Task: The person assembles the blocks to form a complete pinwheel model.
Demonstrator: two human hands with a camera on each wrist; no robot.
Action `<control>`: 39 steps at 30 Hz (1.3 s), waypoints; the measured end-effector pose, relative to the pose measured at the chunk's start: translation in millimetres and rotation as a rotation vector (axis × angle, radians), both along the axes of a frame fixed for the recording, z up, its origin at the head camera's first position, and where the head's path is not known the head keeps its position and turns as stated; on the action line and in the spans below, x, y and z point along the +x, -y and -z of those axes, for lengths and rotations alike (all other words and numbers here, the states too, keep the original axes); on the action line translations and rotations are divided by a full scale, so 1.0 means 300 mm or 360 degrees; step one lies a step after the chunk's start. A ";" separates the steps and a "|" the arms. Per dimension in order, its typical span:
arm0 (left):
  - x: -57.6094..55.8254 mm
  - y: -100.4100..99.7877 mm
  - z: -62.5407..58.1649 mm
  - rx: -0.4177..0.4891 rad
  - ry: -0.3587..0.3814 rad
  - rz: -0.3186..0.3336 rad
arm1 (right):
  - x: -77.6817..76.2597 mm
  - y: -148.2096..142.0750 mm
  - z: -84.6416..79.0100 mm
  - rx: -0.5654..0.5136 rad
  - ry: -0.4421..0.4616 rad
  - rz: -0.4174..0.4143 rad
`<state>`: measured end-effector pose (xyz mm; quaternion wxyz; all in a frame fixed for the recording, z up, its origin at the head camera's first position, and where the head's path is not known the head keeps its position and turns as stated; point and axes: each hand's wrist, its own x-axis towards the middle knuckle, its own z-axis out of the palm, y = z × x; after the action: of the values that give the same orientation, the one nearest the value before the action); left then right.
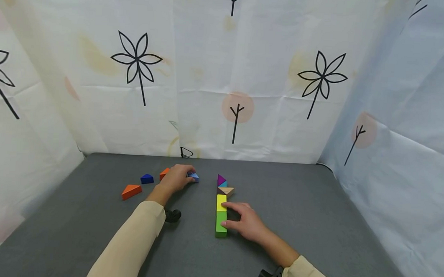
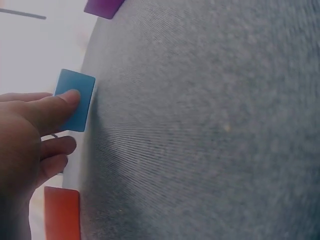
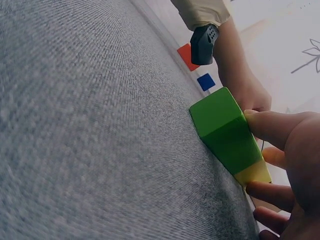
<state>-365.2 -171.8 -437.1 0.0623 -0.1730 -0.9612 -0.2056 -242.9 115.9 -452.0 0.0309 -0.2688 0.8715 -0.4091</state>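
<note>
My left hand (image 1: 173,179) reaches to the back of the grey table, left of a row of blocks. Between thumb and fingers it pinches a light blue triangular block (image 2: 79,114), close over the tabletop. My right hand (image 1: 248,222) is at the near end of the row, its thumb resting on the green block (image 1: 221,224) and its index finger touching the yellow block (image 1: 221,202). Beyond these, in line, are a dark brown piece (image 1: 219,191), a tan triangle (image 1: 226,191), a purple triangle (image 1: 220,180) and a blue triangle (image 1: 223,184).
On the left lie an orange triangular block (image 1: 131,191) and a dark blue triangle (image 1: 147,179). Another orange block (image 1: 163,173) is partly hidden behind my left hand. White patterned cloth (image 1: 210,71) hangs around the grey table (image 1: 298,192).
</note>
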 end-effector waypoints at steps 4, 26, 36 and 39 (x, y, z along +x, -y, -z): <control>0.006 -0.008 -0.013 0.0031 -0.0020 0.0027 | 0.000 -0.001 0.000 0.0005 -0.0003 0.0006; 0.025 -0.158 -0.023 0.0090 0.0105 0.0090 | 0.001 -0.002 -0.001 0.0022 -0.0045 -0.0007; 0.029 -0.184 0.019 0.0182 0.0126 0.0139 | 0.004 -0.001 0.002 0.0005 -0.0049 -0.0005; 0.033 -0.189 0.023 0.0239 0.0128 0.0142 | 0.004 -0.001 0.002 0.0004 -0.0047 -0.0003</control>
<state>-355.3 -115.1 -444.1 0.0271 -0.2020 -0.9362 -0.2864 -241.8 116.3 -452.5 0.0188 -0.2755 0.8721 -0.4040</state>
